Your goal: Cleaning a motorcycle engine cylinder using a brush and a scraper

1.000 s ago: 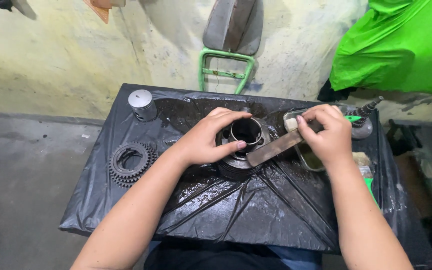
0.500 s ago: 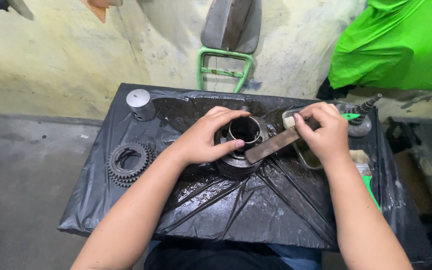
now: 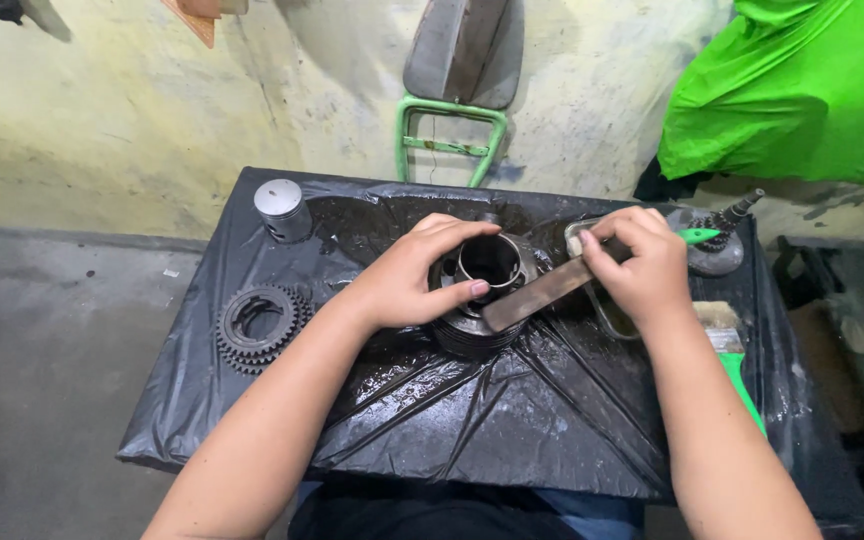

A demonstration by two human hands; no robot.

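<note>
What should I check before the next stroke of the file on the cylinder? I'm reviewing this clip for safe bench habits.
1. Cylinder steadied: ok, the left hand grips its top.
2. File held firmly: ok, the right hand is closed around its far end.
3. File on the work: ok, its tip lies at the cylinder's rim.
4. Left fingers out of the file's path: not ok, one fingertip sits right beside the blade.
5. Loose parts out of the way: ok, the gear and piston lie apart to the left.
6. Plastic sheet dry: not ok, it looks wet and oily.
</note>
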